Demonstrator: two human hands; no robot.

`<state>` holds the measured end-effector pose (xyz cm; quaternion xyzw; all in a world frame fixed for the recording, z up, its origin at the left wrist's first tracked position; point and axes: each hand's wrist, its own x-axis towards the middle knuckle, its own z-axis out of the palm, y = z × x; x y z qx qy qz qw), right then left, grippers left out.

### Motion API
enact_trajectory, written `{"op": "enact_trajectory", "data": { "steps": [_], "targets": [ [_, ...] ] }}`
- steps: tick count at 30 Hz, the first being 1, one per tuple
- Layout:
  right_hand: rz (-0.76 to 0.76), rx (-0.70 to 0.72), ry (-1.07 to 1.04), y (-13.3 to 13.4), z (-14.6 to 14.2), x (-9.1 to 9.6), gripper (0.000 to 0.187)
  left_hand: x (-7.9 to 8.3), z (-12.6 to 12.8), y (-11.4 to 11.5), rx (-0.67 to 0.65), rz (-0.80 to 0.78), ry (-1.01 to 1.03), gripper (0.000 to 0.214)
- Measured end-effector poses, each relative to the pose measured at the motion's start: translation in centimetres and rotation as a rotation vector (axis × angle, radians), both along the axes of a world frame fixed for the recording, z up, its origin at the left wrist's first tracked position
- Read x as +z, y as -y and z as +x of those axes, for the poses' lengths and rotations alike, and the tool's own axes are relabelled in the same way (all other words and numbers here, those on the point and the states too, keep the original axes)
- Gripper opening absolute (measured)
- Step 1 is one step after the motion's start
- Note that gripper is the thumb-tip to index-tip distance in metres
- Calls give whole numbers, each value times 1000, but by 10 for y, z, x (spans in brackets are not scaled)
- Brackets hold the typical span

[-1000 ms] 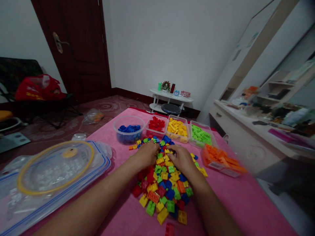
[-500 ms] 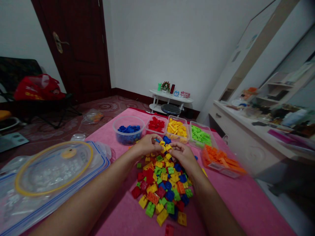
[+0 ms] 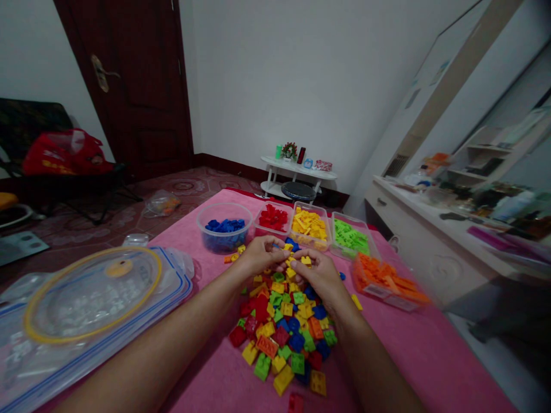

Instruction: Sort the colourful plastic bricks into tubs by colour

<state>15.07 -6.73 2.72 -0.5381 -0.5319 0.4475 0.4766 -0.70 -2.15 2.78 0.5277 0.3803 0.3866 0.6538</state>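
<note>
Over the far end of a mixed pile of toy building bricks (image 3: 284, 312), my two hands are close together, fingertips nearly meeting. My left hand (image 3: 263, 255) is closed, its thumb and fingers pinched at a small yellow brick (image 3: 287, 248). My right hand (image 3: 317, 271) is closed as well, with a yellow brick (image 3: 306, 261) between its fingers. More yellow bricks lie just under the fingertips, so where the held ones end is partly hidden. Blue bricks (image 3: 293, 244) show just behind the hands.
Beyond the hands stand a round tub of blue bricks (image 3: 200, 223) and boxes of red bricks (image 3: 273, 219), yellow bricks (image 3: 310, 223) and green bricks (image 3: 350, 235). A box of orange bricks (image 3: 385, 278) is at right. Zip bags with a yellow-rimmed lid (image 3: 161, 269) lie left on the pink cloth (image 3: 206, 367).
My right fingers have curled, and a yellow brick now shows raised between them. My left hand has shifted slightly, uncovering small orange and yellow bricks beside the blue tub.
</note>
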Motion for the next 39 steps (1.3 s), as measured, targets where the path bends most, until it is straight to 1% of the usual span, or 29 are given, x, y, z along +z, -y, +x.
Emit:
{"op": "enact_trajectory", "data": {
  "steps": [2, 5, 8, 10, 11, 13, 15, 18, 21, 24, 26, 29, 31, 33, 35, 36, 37, 39],
  "targets": [
    [23, -16, -6, -1, 2, 1, 31, 2, -1, 1, -3, -15, -10, 39],
    [45, -12, -49, 0, 3, 3, 33, 2, -3, 2, -73, -42, -8, 37],
    [29, 21, -56, 2, 1, 2, 48, 0, -5, 2, -116, -47, -55, 41],
    [-7, 93, -20, 3, 0, -1, 59, -2, -6, 1, -138, -17, -114, 42],
    [-25, 127, 3, 3, -1, -2, 61, -2, -6, 2, -151, 0, -139, 42],
    [-47, 158, 32, 4, -2, -4, 58, -3, -6, 2, -162, 26, -165, 40],
    [-49, 136, 23, 4, -2, -4, 53, -2, -6, 2, -156, 21, -157, 38],
    [-48, 99, -29, 3, -2, -3, 44, -2, -6, 1, -169, -23, -108, 38],
    [-77, 129, -82, -1, 1, 0, 41, -1, -7, 0, -198, -70, -46, 41],
    [-134, 160, -95, -13, 6, 8, 41, 2, -8, -2, -176, -89, 13, 35],
    [-156, 143, -92, -27, 13, 19, 40, 3, -9, -3, -118, -81, 23, 28],
    [-137, 39, -115, -57, 25, 42, 37, 1, -13, -9, -19, -16, -40, 24],
    [-69, -64, -111, -78, 34, 58, 36, -3, -16, -14, 11, 88, -133, 25],
    [-15, -164, -38, -96, 43, 68, 46, -7, -19, -19, 25, 238, -242, 25],
    [21, -250, 129, -107, 48, 71, 65, -9, -22, -22, 34, 377, -348, 26],
    [44, -272, 235, -108, 50, 68, 71, -9, -23, -23, 28, 422, -398, 26],
    [76, -275, 341, -107, 50, 64, 71, -9, -24, -22, 8, 451, -448, 26],
    [149, -200, 523, -97, 47, 52, 57, -8, -24, -19, -63, 488, -547, 26]
  ]
}}
